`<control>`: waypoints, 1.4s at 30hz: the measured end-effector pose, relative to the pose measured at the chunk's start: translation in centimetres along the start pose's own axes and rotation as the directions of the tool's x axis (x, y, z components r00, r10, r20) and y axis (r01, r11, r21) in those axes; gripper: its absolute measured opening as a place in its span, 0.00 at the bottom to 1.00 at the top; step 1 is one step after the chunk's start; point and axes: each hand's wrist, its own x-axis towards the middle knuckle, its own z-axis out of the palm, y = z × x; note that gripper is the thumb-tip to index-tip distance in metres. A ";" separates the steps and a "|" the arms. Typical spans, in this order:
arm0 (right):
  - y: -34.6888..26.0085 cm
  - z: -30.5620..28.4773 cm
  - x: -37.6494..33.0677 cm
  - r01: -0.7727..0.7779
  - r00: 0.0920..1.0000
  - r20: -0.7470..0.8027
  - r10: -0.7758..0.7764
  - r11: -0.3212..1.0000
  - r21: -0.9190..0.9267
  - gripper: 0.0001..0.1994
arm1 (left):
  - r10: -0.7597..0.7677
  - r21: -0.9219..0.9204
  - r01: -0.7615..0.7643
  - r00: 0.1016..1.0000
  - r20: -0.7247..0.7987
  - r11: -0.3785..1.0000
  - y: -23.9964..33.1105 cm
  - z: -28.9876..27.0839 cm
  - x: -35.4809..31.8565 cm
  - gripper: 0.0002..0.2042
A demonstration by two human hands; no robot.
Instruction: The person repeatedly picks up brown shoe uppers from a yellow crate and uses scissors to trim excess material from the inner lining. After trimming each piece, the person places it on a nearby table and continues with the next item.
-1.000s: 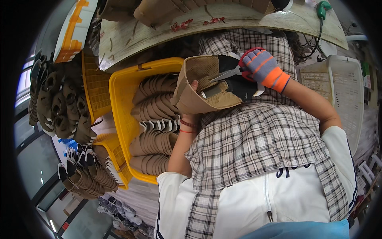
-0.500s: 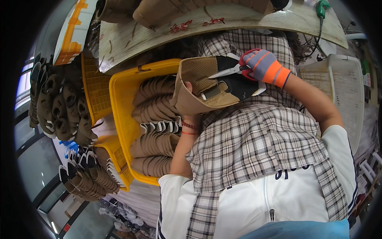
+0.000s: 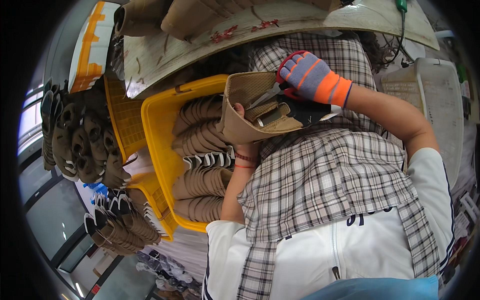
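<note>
A tan shoe upper (image 3: 245,126) with a black-and-white inner part is held over my lap. My left hand (image 3: 241,111) grips its near-left wall; a thumb shows at the opening, while the other fingers are hidden behind the material. In a grey and orange glove, my right hand (image 3: 314,76) is closed round the red handles of a pair of scissors (image 3: 266,96). The metal blades point down and left into the upper's opening, close to the left thumb. Whether they touch the lining I cannot tell.
Stacked tan uppers (image 3: 200,195) fill a yellow basket (image 3: 159,150) at my left. Ahead is a worn table (image 3: 240,37) carrying more brown pieces and a green-handled tool (image 3: 401,5). Dark shoe uppers (image 3: 80,140) hang in bunches far left. A whitish crate (image 3: 440,85) stands at right.
My right hand has moved left and slightly up, and the scissor blades have gone deeper into the upper's opening, now angled more steeply downward. My left hand keeps its hold.
</note>
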 end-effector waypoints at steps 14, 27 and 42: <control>1.0 0.5 -0.7 0.021 0.999 0.038 -0.022 1.000 0.020 0.19 | 0.046 0.102 -0.043 0.999 -0.025 0.994 0.8 2.9 -1.2 0.25; 1.0 0.2 -0.7 -0.049 0.996 0.076 0.049 0.999 -0.005 0.14 | 0.033 0.087 -0.035 0.999 0.027 0.996 0.8 2.7 -1.0 0.28; -1.7 -2.4 -4.6 -0.266 0.932 0.309 0.187 0.934 0.237 0.16 | -0.500 0.107 0.493 0.865 0.048 0.864 6.6 -3.7 -3.7 0.09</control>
